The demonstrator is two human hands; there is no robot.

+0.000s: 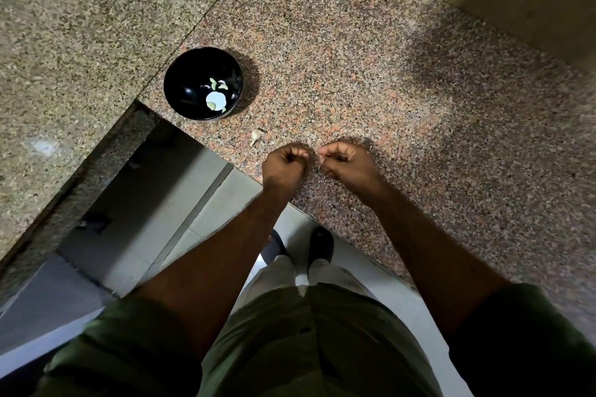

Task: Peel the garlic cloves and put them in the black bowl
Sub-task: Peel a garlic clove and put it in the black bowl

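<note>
Both hands — left hand (285,160) and right hand (343,159) — are curling together, pinching something small (too hidden to name); the black bowl (180,87) is lying far-left, nearer the left hand, unpeeled clove (255,136) between.

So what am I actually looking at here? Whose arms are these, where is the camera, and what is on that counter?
There is no robot here: a person wears one camera on the head, so you look down along their own arms. The left hand and right hand hover close together over a speckled granite counter, fingers curled as if pinching something tiny between them; it is too small to identify, though probably a clove being peeled. To the left stands the black bowl, holding a few pale garlic pieces. Between bowl and hands lies one garlic clove, apparently unpeeled. Below the counter edge you see the person's shoes on a tiled floor.
</note>
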